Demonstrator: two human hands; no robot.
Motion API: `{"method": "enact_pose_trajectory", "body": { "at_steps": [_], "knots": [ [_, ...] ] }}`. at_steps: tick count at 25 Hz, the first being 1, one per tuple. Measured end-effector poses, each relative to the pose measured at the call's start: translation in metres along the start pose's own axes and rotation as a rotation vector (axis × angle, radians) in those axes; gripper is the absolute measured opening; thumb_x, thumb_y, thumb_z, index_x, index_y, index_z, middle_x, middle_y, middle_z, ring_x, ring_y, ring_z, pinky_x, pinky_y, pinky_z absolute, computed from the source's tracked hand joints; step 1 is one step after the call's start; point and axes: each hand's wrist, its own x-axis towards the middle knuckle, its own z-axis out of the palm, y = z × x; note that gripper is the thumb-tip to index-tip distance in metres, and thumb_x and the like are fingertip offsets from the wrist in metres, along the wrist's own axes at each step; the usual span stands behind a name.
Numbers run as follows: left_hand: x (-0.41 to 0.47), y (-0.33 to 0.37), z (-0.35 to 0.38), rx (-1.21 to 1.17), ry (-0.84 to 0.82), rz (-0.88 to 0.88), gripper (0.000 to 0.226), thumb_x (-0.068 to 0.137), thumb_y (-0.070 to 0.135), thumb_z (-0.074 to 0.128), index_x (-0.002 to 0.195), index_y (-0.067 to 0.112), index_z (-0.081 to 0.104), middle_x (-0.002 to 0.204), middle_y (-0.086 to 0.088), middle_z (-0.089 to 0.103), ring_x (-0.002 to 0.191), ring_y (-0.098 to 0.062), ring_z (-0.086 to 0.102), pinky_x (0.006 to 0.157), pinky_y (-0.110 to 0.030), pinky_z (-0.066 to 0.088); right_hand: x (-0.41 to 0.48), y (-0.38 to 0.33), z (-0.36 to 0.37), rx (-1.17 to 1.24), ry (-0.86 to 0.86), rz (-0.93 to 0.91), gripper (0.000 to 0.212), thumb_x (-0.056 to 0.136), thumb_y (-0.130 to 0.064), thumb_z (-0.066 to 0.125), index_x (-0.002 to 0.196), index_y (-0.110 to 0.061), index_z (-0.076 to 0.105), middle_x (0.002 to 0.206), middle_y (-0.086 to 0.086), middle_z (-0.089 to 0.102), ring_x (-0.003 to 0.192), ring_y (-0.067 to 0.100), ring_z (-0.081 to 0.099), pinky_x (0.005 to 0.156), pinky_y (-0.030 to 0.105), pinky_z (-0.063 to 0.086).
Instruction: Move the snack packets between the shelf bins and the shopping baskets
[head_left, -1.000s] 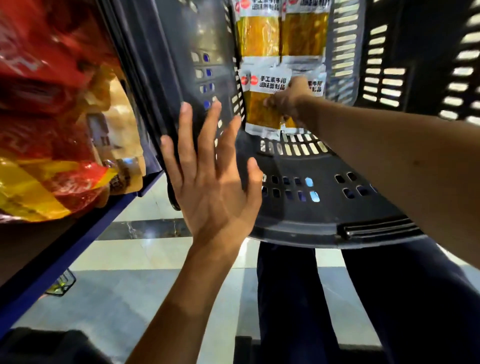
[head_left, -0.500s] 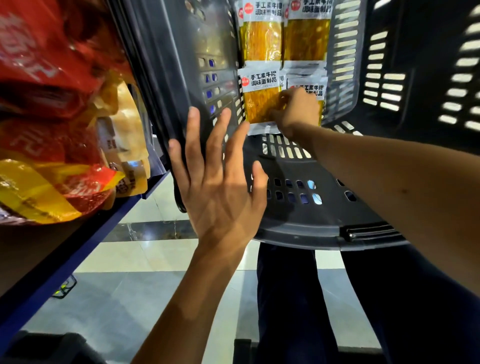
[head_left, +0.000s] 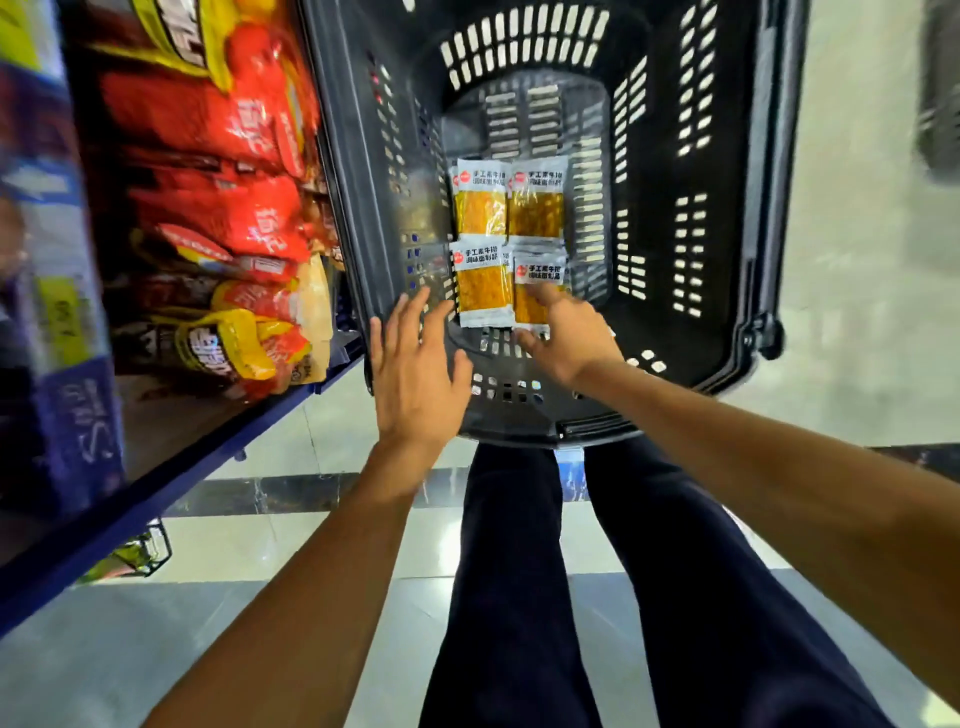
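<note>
A dark shopping basket (head_left: 727, 260) stands in front of me. On its bottom lie several yellow snack packets with white labels, laid out in two rows: two at the far side (head_left: 506, 200) and two nearer me. My right hand (head_left: 569, 332) reaches into the basket, its fingers spread and touching the near right packet (head_left: 537, 280). The near left packet (head_left: 480, 286) lies beside it. My left hand (head_left: 415, 369) hovers open at the basket's near left rim, fingers straight, holding nothing.
A blue-edged shelf (head_left: 182, 467) runs along the left, stacked with red snack bags (head_left: 218, 156) and yellow ones (head_left: 234, 343). My legs in dark trousers (head_left: 571, 597) stand below the basket on a pale tiled floor (head_left: 857, 260).
My right hand has let go of the packet it carried; the packet now lies in the near row. The view has pulled back, showing the whole basket. My left hand stays open.
</note>
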Motion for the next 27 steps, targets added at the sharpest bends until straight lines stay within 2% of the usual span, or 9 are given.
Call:
{"method": "enact_pose_trajectory", "body": {
  "at_steps": [2, 4, 6, 10, 14, 18, 21, 24, 27],
  "knots": [
    [-0.019, 0.023, -0.036, -0.106, -0.061, -0.080, 0.047, 0.093, 0.022, 0.052, 0.138, 0.018, 0.043, 0.148, -0.004, 0.038, 0.134, -0.026, 0.036, 0.111, -0.041, 0.029, -0.052, -0.011, -0.037, -0.010, 0.031, -0.049, 0.047, 0.093, -0.030, 0.054, 0.136, -0.014, 0.041, 0.128, 0.011, 0.057, 0.113, 0.031, 0.055, 0.090, 0.036, 0.043],
    [-0.041, 0.044, -0.070, -0.191, -0.097, -0.149, 0.043, 0.095, 0.024, 0.051, 0.137, 0.021, 0.043, 0.139, -0.004, 0.048, 0.122, -0.027, 0.048, 0.096, -0.041, 0.042, -0.099, -0.018, -0.066, -0.015, 0.055, -0.080, 0.045, 0.093, -0.031, 0.053, 0.134, -0.015, 0.042, 0.126, 0.010, 0.058, 0.107, 0.031, 0.058, 0.087, 0.037, 0.044],
    [-0.073, 0.064, -0.107, -0.279, -0.058, -0.163, 0.038, 0.095, 0.026, 0.051, 0.133, 0.021, 0.048, 0.131, -0.005, 0.056, 0.114, -0.028, 0.055, 0.089, -0.040, 0.046, -0.150, -0.023, -0.096, -0.029, 0.085, -0.145, 0.043, 0.093, -0.031, 0.053, 0.132, -0.014, 0.044, 0.124, 0.011, 0.059, 0.104, 0.031, 0.061, 0.086, 0.039, 0.048],
    [-0.146, 0.087, -0.158, -0.396, 0.100, -0.105, 0.033, 0.094, 0.026, 0.054, 0.126, 0.019, 0.054, 0.123, -0.005, 0.062, 0.107, -0.023, 0.059, 0.087, -0.038, 0.048, -0.243, -0.031, -0.143, -0.026, 0.174, -0.183, 0.044, 0.091, -0.033, 0.055, 0.131, -0.018, 0.046, 0.119, 0.009, 0.060, 0.102, 0.029, 0.061, 0.085, 0.040, 0.049],
    [-0.202, 0.081, -0.178, -0.406, 0.092, -0.020, 0.033, 0.094, 0.026, 0.055, 0.127, 0.021, 0.053, 0.124, -0.001, 0.062, 0.110, -0.022, 0.058, 0.087, -0.036, 0.048, -0.309, -0.042, -0.162, 0.008, 0.289, -0.150, 0.038, 0.091, -0.026, 0.058, 0.125, -0.011, 0.051, 0.120, 0.011, 0.060, 0.108, 0.030, 0.057, 0.088, 0.037, 0.044],
    [-0.233, 0.064, -0.185, -0.449, 0.030, 0.037, 0.037, 0.093, 0.024, 0.057, 0.128, 0.018, 0.052, 0.128, -0.002, 0.060, 0.116, -0.021, 0.056, 0.093, -0.034, 0.045, -0.365, -0.059, -0.141, 0.137, 0.411, -0.066, 0.043, 0.093, -0.027, 0.056, 0.132, -0.012, 0.048, 0.124, 0.009, 0.060, 0.110, 0.029, 0.058, 0.084, 0.029, 0.040],
    [-0.242, 0.059, -0.186, -0.483, -0.027, 0.137, 0.037, 0.092, 0.025, 0.059, 0.128, 0.018, 0.053, 0.127, -0.001, 0.060, 0.114, -0.020, 0.057, 0.095, -0.035, 0.046, -0.410, -0.059, -0.108, 0.363, 0.505, 0.079, 0.042, 0.093, -0.029, 0.056, 0.132, -0.015, 0.047, 0.124, 0.010, 0.059, 0.106, 0.028, 0.059, 0.090, 0.034, 0.045],
    [-0.248, 0.078, -0.185, -0.431, -0.114, 0.329, 0.038, 0.092, 0.028, 0.058, 0.129, 0.019, 0.052, 0.126, 0.001, 0.059, 0.112, -0.018, 0.057, 0.093, -0.033, 0.046, -0.457, -0.046, -0.067, 0.477, 0.594, 0.239, 0.044, 0.093, -0.033, 0.053, 0.133, -0.015, 0.044, 0.124, 0.008, 0.058, 0.105, 0.027, 0.059, 0.091, 0.039, 0.047],
    [-0.267, 0.120, -0.182, -0.399, -0.277, 0.544, 0.038, 0.093, 0.024, 0.058, 0.129, 0.015, 0.052, 0.123, 0.001, 0.058, 0.110, -0.015, 0.056, 0.089, -0.028, 0.044, -0.507, -0.031, -0.016, 0.630, 0.751, 0.409, 0.042, 0.092, -0.031, 0.056, 0.129, -0.011, 0.050, 0.117, 0.008, 0.062, 0.102, 0.027, 0.061, 0.090, 0.040, 0.047]
  ]
}}
